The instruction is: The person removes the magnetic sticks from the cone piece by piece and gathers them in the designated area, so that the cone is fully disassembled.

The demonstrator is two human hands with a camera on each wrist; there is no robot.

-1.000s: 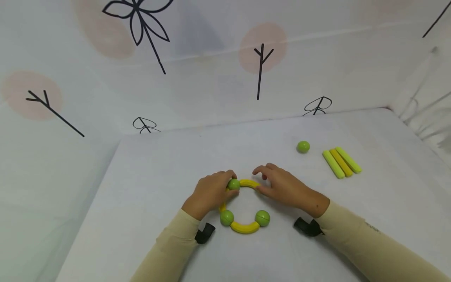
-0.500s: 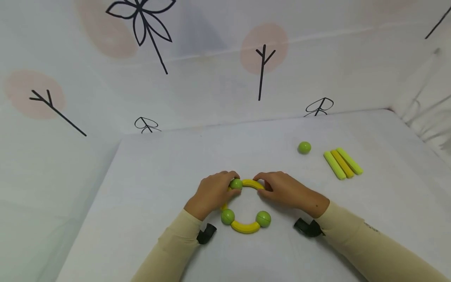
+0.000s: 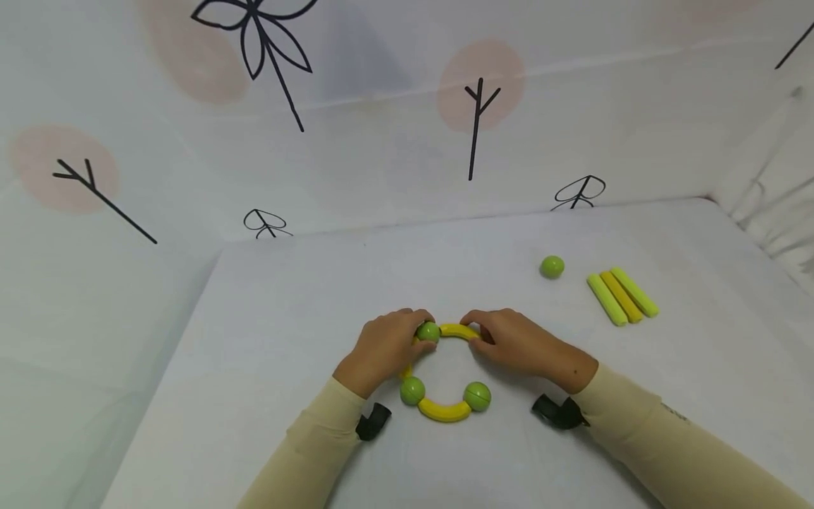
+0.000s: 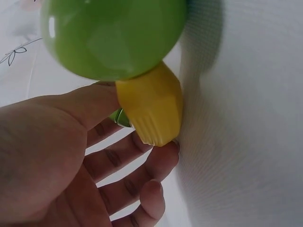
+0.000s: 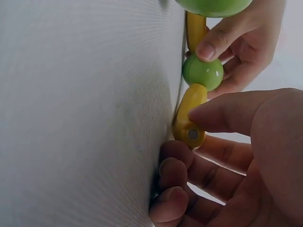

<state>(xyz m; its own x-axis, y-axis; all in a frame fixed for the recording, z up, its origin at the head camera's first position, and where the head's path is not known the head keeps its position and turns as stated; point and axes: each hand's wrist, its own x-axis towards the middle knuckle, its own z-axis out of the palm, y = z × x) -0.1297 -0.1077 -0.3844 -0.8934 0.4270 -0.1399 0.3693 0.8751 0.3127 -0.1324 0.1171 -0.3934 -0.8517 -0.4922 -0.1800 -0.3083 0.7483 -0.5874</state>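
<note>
In the head view, green balls and yellow curved rods make a ring with a gap on its right side. My left hand (image 3: pixel 384 351) holds the upper-left green ball (image 3: pixel 429 332) between thumb and fingers. From that ball, the top curved rod (image 3: pixel 456 330) reaches my right hand (image 3: pixel 518 344), which pinches its free end. A grey metal disc (image 5: pixel 193 134) shows on that end in the right wrist view. The left curved rod (image 3: pixel 407 370), partly hidden by my left hand, leads down to the lower-left ball (image 3: pixel 413 390). A bottom curved rod (image 3: pixel 444 411) joins it to the lower-right ball (image 3: pixel 478 396).
Farther back on the white tabletop (image 3: pixel 318 283) lies a loose green ball (image 3: pixel 552 266). Right of it, three straight rods (image 3: pixel 615 295) lie side by side, two lime and one yellow. A white patterned cloth (image 3: pixel 381 162) rises behind and at the left.
My right hand's fingers have closed from apart onto the end of the top curved rod. The left hand keeps its hold on the ball, with the ring's top slightly farther right.
</note>
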